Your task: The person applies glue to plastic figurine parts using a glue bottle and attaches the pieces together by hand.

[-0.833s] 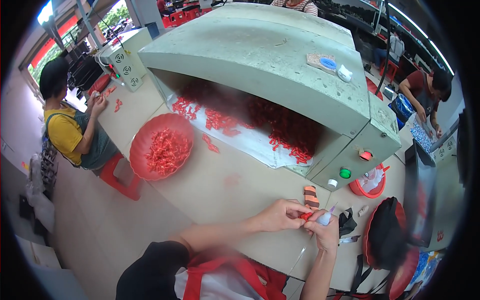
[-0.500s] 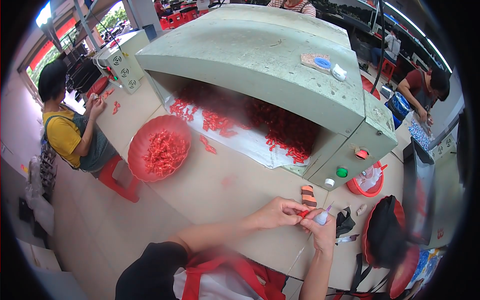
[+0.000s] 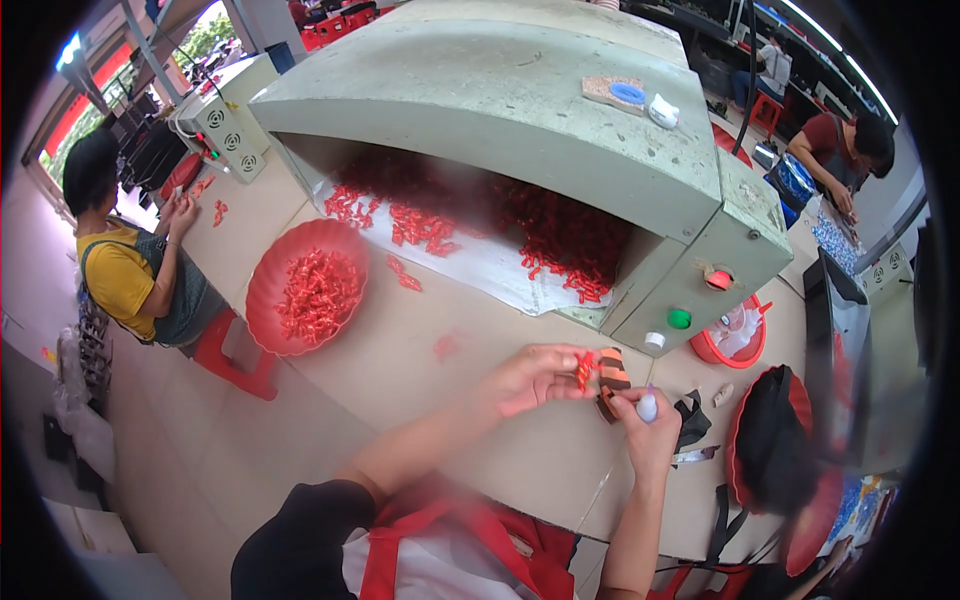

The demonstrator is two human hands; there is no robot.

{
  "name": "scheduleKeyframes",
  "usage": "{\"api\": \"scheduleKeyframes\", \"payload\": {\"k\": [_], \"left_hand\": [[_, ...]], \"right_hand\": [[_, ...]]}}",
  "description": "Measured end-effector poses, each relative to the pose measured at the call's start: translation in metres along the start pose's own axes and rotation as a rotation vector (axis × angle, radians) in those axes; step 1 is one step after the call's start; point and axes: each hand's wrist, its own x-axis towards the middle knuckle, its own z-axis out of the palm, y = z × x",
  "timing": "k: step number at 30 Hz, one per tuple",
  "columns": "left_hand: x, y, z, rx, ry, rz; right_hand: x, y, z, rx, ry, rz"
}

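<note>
Here, at the near right of a tan worktable [image 3: 400,390], both hands meet over the tabletop. The left hand [image 3: 530,378] pinches a small red piece [image 3: 583,368] between thumb and fingertips. The right hand [image 3: 648,432] is curled closed around a small white bottle [image 3: 647,405], its rounded end showing above the fingers. Just between the two hands stands a small orange-and-black striped block [image 3: 612,370]; whether either hand touches it cannot be told. To the left, a round red basin [image 3: 262,300] holds many red pieces like the one pinched. Farther off, a large pale green machine [image 3: 520,100] has a wide opening with more red pieces spread on a white sheet inside. At the far left a person in a yellow shirt [image 3: 115,275] sits at the same table.
</note>
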Motion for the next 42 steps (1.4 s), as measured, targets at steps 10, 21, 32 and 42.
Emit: {"api": "scheduleKeyframes", "payload": {"k": [10,21,32,42], "left_hand": [[0.002,0.014,-0.010,-0.396,-0.049,-0.029],[0.002,-0.009,0.006,-0.248,-0.083,-0.214],[0.001,-0.016,0.015,0.203,0.023,-0.362],[0.004,-0.025,-0.001,-0.272,-0.315,-0.421]], "right_hand": [[0.016,-0.005,0.012,-0.389,-0.005,0.034],[-0.006,-0.018,-0.008,0.592,-0.192,-0.085],[-0.004,-0.019,-0.016,-0.136,-0.351,-0.273],[-0.001,-0.025,-0.035,0.237,-0.085,-0.087]]}}
